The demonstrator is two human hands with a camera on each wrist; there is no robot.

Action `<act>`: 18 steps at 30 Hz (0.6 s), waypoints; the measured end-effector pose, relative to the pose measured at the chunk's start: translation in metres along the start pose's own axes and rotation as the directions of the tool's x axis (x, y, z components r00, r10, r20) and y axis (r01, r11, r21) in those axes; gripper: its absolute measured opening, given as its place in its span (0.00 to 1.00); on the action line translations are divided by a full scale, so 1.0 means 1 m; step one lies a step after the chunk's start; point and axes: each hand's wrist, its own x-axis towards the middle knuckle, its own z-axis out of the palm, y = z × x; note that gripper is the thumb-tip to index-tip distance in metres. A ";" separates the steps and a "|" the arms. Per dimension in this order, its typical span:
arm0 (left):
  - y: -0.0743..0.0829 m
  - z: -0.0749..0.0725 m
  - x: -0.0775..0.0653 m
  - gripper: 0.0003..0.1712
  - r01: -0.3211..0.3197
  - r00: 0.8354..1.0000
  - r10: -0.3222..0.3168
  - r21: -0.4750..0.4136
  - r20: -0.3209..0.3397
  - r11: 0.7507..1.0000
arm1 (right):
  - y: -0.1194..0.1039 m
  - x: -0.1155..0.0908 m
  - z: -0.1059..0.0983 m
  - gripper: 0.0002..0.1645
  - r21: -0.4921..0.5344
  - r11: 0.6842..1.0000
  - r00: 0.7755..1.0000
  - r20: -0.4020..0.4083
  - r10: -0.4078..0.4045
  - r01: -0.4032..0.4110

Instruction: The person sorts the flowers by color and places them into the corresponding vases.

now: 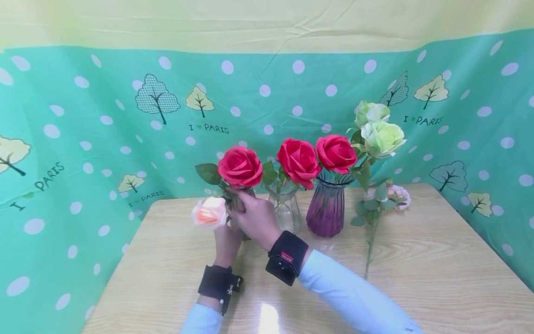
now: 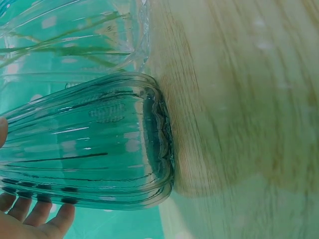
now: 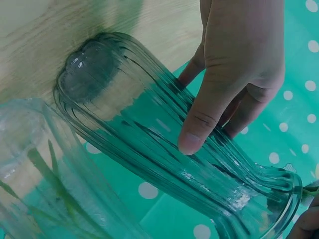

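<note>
A fluted grey glass vase (image 2: 84, 144) stands near the table's back left, tilted in the wrist views. My left hand (image 1: 226, 243) holds it from the side, thumb (image 3: 194, 132) on one face and fingers (image 2: 42, 214) around the other. At its mouth my right hand (image 1: 258, 220) pinches a flower stem (image 3: 311, 189); its fingers are partly hidden. A red rose (image 1: 240, 167) with dark leaves rises just above that hand. The pale peach rose (image 1: 210, 213) leans out at the left, overlapping the left hand's edge in the head view.
To the right stand a clear vase (image 1: 288, 211) with a red rose (image 1: 298, 160) and a purple vase (image 1: 326, 211) with another red rose (image 1: 336, 154) and pale green roses (image 1: 381, 138). A pale pink flower spray (image 1: 377, 204) lies on the wooden table (image 1: 438, 260). A patterned cloth hangs behind.
</note>
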 end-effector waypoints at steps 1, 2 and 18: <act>0.000 0.000 0.000 0.41 -0.001 1.000 0.001 -0.008 -0.003 1.000 | 0.001 -0.002 -0.002 0.28 0.021 1.000 1.000 0.016 0.017 -0.017; 0.001 0.000 0.000 0.41 -0.004 1.000 0.004 -0.012 -0.006 1.000 | 0.002 -0.004 -0.004 0.29 0.042 0.999 0.999 0.033 0.033 -0.035; 0.007 0.002 0.003 0.50 0.220 0.975 -0.219 -0.239 0.029 0.946 | 0.096 -0.074 -0.084 0.10 0.010 0.955 0.955 0.003 0.295 -0.295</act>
